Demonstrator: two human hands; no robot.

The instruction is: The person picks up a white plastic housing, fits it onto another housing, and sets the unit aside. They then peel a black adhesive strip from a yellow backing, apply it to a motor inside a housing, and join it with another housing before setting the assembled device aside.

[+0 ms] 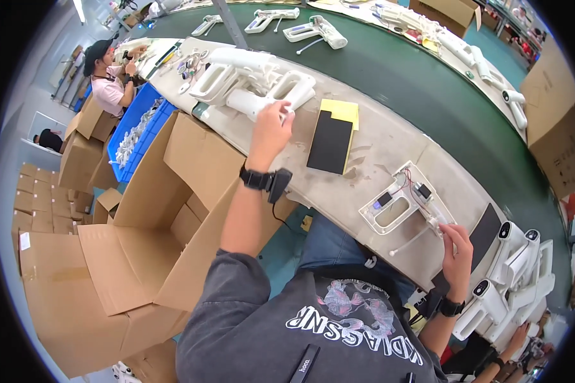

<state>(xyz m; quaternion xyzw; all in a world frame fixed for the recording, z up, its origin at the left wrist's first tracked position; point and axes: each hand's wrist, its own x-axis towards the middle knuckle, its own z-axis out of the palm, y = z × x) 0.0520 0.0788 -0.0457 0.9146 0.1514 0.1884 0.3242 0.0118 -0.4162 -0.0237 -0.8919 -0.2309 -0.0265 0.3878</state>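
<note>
My left hand (273, 131) reaches to the pile on the bench, its fingers closed on the end of a white plastic housing (246, 102). More white housings (243, 59) with looped handles lie against it. At the right, my right hand (457, 255) pinches the narrow end of an open white half-shell (380, 222). Red and dark wires run inside this shell, along with a small black block (422, 190) and a blue-and-black part (383, 200). A thin white stalk (410, 241) sticks out from it toward me.
A black pad (329, 142) with yellow paper (340, 111) lies mid-bench. Beyond runs a green conveyor (390, 83) carrying white devices (315, 33). Finished-looking white devices (511, 274) are stacked right. An open carton (134, 255) and blue bin (140, 131) stand left, near a co-worker (108, 83).
</note>
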